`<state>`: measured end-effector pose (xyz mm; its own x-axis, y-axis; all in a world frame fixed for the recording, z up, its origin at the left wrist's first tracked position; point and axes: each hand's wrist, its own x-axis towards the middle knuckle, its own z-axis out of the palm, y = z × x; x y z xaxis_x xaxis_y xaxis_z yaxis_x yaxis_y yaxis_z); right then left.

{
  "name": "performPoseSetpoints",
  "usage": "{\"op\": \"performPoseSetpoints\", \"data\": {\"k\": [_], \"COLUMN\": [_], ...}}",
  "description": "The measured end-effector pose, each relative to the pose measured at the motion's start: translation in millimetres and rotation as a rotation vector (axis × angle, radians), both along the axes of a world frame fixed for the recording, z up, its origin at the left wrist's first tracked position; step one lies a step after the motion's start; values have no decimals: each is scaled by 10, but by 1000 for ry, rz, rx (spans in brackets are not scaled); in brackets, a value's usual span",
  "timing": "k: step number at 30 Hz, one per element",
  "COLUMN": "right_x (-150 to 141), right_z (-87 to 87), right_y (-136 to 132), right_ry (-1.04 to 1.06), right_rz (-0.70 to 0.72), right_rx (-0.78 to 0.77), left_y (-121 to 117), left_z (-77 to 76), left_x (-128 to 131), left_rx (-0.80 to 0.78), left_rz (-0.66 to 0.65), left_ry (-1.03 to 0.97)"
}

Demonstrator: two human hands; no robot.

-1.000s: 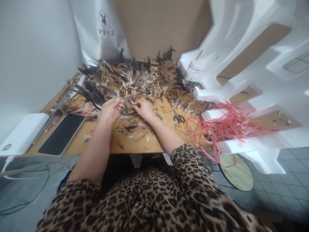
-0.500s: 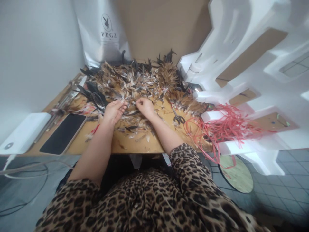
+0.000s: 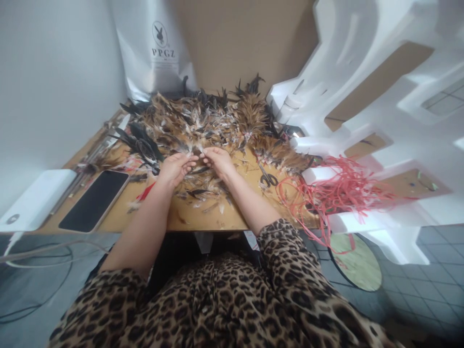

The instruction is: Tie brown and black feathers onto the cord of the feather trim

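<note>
A wide heap of brown, white and black feathers (image 3: 195, 116) covers the back of the wooden table. At its near edge my left hand (image 3: 176, 168) pinches a small pale feather (image 3: 188, 153) between thumb and forefinger. Close beside it, fingertips almost meeting, my right hand (image 3: 218, 162) is closed in a pinch at another whitish feather (image 3: 199, 147). Loose feathers (image 3: 203, 193) lie scattered below both hands. Left of my left hand is a bunch of long black feathers (image 3: 143, 145).
Dark scissors (image 3: 268, 179) lie right of my right forearm, near a tangle of red plastic strips (image 3: 340, 188) on white foam pieces (image 3: 362, 222). On the left are a phone (image 3: 94, 200) and a white power bank (image 3: 38, 198). A white bag (image 3: 155, 72) stands behind.
My right hand has moved left and slightly turned, bringing its fingertips close to those of my left hand. The left hand has shifted a little to the right.
</note>
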<state>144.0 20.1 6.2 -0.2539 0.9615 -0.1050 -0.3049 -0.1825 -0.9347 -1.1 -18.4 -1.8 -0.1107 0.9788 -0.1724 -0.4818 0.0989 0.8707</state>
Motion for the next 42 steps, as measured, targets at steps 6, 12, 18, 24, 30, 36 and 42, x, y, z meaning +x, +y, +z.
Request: {"op": "performPoseSetpoints", "data": {"k": [6,12,18,24,30,36,42], "right_x": [-88,-156,-176,-111,-66,-33,60], "right_z": [-64,-56,-64,-112,-100,-69,-65], "right_y": [-55,-122,-136,-60,-38,-48,-24], "right_ry": [-28,-44,-37,-17,31,60,2], "right_rz": [-52,-75,-83,34,111,182,262], "right_rx": [52,101,121,43,-30,-89,-10], "left_y": [-16,-17,7,-7,-35,-40,-38], "left_z": [2,-12,-54,-44,9,3,-32], "left_x": [41,69,61,27,23,13,-30], "left_rx": [11,1,-2,56,33,37,77], "left_rz": [-42,-70,-88,-141,-160,-174,-238], "left_ry": [14,19,16,50,105,195,339]}}
